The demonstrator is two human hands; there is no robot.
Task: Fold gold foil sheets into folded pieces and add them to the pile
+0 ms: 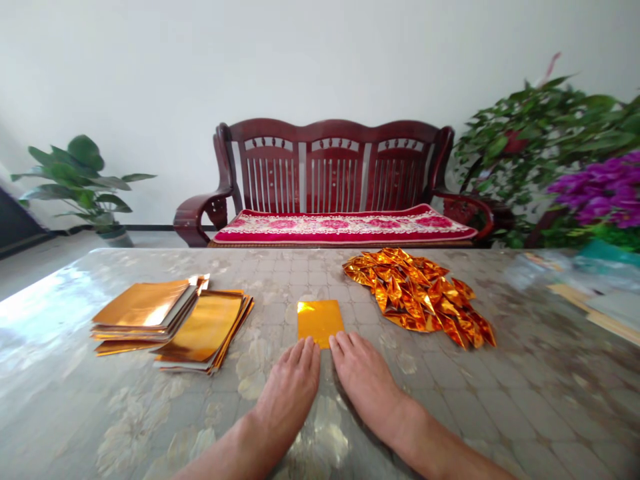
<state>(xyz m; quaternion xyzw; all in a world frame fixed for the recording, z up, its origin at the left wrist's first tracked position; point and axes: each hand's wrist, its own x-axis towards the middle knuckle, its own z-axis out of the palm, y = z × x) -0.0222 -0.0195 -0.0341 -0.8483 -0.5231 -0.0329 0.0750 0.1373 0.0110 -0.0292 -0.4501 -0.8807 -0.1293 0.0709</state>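
Observation:
A single gold foil sheet lies flat on the table in front of me. My left hand lies palm down with fingers stretched out, its fingertips at the sheet's near edge. My right hand rests the same way beside it, fingertips touching the sheet's near right corner. Neither hand holds anything. Two stacks of flat gold sheets sit to the left. A heap of folded gold foil pieces lies to the right.
A red wooden bench with a patterned cushion stands behind the table. A green potted plant is at far left. Leafy plants with purple flowers and some papers sit at the right edge.

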